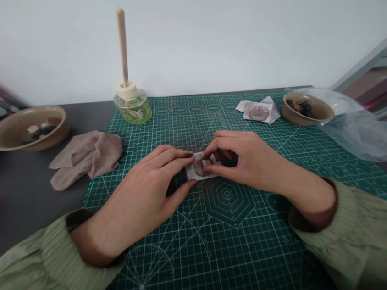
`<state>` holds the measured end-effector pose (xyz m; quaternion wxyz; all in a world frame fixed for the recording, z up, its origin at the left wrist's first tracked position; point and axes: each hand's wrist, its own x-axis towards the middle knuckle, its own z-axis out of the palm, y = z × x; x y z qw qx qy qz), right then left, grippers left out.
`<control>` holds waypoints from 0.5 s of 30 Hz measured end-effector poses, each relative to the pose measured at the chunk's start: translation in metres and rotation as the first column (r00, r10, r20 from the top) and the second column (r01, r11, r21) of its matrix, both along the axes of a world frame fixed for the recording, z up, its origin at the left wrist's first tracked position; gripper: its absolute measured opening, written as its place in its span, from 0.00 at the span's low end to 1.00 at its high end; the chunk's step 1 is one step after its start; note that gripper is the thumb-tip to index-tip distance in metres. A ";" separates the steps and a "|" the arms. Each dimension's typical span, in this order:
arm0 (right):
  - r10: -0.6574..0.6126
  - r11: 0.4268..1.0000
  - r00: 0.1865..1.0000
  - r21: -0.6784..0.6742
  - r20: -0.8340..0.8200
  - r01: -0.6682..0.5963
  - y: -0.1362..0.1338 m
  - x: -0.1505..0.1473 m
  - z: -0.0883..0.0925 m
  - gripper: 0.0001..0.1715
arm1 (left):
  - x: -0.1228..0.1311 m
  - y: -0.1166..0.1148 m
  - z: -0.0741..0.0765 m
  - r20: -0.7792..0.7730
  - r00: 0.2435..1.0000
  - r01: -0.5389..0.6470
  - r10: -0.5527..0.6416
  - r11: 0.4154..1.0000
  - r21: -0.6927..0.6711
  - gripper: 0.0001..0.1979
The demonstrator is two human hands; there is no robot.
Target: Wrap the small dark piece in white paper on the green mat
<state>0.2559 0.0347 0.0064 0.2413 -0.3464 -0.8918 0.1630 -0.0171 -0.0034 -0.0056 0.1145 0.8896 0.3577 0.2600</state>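
Tan bowl [28, 134] far left on dark table; folded cloth [86, 158] lapping left edge of green cutting mat [232, 247]. Left hand [140, 196] presses paper square [197, 166], brown-marked, at mat centre against right hand [246, 158], pinching opposite edge, so paper stays flat between both. Second marked paper [258, 111] upper right, beside small bowl [308, 114].

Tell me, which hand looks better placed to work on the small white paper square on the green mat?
Probably the right hand: its fingertips reach over the brown-stained middle of the small white paper square, while the left hand only touches its left end.
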 end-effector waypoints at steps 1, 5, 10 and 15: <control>0.004 1.000 1.000 -0.013 0.000 -0.004 0.000 0.000 0.000 0.09 | 0.000 0.000 0.000 0.004 1.000 -0.001 0.001 1.000 -0.006 0.16; 0.003 0.999 1.000 -0.034 -0.008 -0.003 -0.002 0.002 0.005 0.10 | 0.000 0.000 0.000 -0.002 1.000 -0.002 0.002 1.000 -0.011 0.16; -0.009 1.000 1.000 -0.006 -0.011 0.009 -0.002 0.004 0.006 0.09 | -0.002 -0.001 0.001 -0.016 1.000 0.009 -0.009 1.000 -0.017 0.16; 0.011 1.000 0.999 -0.016 0.034 -0.010 0.000 0.002 0.002 0.07 | -0.001 0.000 0.002 -0.007 1.000 0.013 -0.013 1.000 -0.006 0.16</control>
